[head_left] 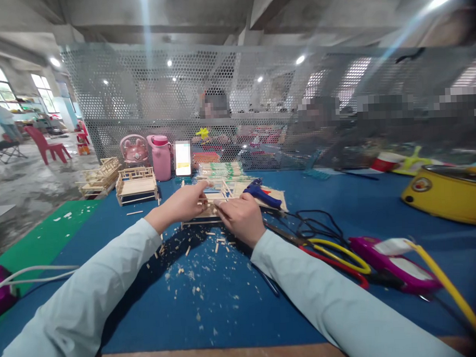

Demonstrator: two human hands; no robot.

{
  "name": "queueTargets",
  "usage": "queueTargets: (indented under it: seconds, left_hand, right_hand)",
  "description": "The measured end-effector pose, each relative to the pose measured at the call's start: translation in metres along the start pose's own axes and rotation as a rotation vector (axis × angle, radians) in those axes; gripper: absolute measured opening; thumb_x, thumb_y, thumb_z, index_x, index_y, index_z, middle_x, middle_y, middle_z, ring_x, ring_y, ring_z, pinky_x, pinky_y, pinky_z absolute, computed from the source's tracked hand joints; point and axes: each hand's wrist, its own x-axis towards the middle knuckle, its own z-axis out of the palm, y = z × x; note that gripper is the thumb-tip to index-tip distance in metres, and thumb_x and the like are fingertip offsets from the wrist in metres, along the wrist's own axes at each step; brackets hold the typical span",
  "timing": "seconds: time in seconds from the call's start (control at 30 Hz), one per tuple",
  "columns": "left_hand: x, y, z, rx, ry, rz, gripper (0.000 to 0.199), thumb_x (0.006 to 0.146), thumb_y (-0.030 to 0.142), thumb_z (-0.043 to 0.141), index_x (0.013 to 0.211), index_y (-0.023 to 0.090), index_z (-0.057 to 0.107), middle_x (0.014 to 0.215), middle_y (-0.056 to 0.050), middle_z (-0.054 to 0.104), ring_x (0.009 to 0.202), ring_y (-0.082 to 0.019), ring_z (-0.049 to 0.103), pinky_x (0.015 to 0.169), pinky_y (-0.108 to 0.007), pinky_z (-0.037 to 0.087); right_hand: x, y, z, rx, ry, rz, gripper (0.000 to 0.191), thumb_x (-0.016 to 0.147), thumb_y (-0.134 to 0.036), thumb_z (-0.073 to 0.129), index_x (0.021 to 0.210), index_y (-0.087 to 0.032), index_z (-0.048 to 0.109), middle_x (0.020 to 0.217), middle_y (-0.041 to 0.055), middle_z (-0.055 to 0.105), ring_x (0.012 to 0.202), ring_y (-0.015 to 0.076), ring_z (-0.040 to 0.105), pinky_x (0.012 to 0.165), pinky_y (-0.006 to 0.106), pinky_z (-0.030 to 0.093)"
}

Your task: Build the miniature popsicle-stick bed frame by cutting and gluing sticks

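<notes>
Two bare hands are working over one stick bench (202, 220), the left hand (186, 203) grasping its frame with bent fingers and the right hand (243, 217) gripping it from the other side, its fingertips closing on the wood. The exact pinch is hiding behind the knuckles. The stick bench is sitting at the middle of the blue worktop (227, 319), its long axis running roughly left to right; which way its front is facing, I cannot tell.

One finished bench (137, 187) is standing to the left, its railed back rising on the far side and its long axis also lying roughly crosswise. More stickwork (100, 178) is resting beyond it, the number of pieces staying unclear. One pink flask (161, 159) and one lit phone (183, 158) are standing upright behind, with one pack of sticks (220, 170) lying beside the phone.

One blue glue gun (263, 193) is lying just beside the right hand. Two purple devices are flanking the person, one at far left (3, 293) and one at right (397, 264), and one yellow pot (445, 194) is sitting at far right. Small stick offcuts (217, 247) are scattering nearer the person.
</notes>
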Motion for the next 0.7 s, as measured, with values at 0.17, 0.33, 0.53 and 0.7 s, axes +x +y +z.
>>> queueTargets:
  seconds: [0.17, 0.33, 0.53, 0.7]
  left_hand:
    - [-0.001, -0.004, 0.002, -0.027, 0.044, 0.013, 0.054, 0.070, 0.018, 0.054, 0.121, 0.014, 0.039, 0.087, -0.007, 0.065, 0.078, -0.018, 0.059, 0.066, -0.027, 0.042]
    - [-0.003, -0.002, -0.001, -0.082, 0.050, 0.013, 0.052, 0.070, 0.017, 0.053, 0.121, 0.015, 0.040, 0.081, -0.005, 0.064, 0.074, -0.017, 0.059, 0.065, -0.027, 0.042]
    - [-0.003, -0.002, -0.002, -0.070, 0.067, 0.001, 0.050, 0.071, 0.015, 0.052, 0.119, 0.014, 0.042, 0.082, -0.006, 0.065, 0.076, -0.018, 0.059, 0.066, -0.027, 0.041]
    - [-0.003, -0.003, -0.001, -0.066, 0.062, 0.002, 0.050, 0.071, 0.016, 0.053, 0.120, 0.014, 0.041, 0.083, -0.007, 0.065, 0.077, -0.019, 0.060, 0.067, -0.027, 0.042]
  right_hand:
    - [-0.002, -0.002, 0.002, 0.006, -0.013, 0.020, 0.022, 0.083, -0.021, 0.046, 0.071, -0.014, 0.064, 0.055, 0.0012, 0.062, 0.054, 0.0113, 0.050, 0.062, 0.028, 0.021]
    - [-0.002, -0.002, 0.002, 0.004, 0.000, 0.025, 0.024, 0.084, -0.021, 0.045, 0.069, -0.015, 0.064, 0.054, 0.0010, 0.061, 0.053, 0.0113, 0.051, 0.061, 0.029, 0.022]
    - [-0.007, -0.004, 0.000, 0.057, 0.036, 0.085, 0.020, 0.082, -0.021, 0.048, 0.080, -0.015, 0.067, 0.062, 0.0022, 0.067, 0.057, 0.0116, 0.056, 0.060, 0.027, 0.028]
    - [-0.014, -0.009, -0.002, 0.170, -0.015, 0.338, 0.023, 0.080, -0.025, 0.048, 0.080, -0.017, 0.069, 0.072, 0.0044, 0.070, 0.063, 0.0131, 0.061, 0.057, 0.023, 0.035]
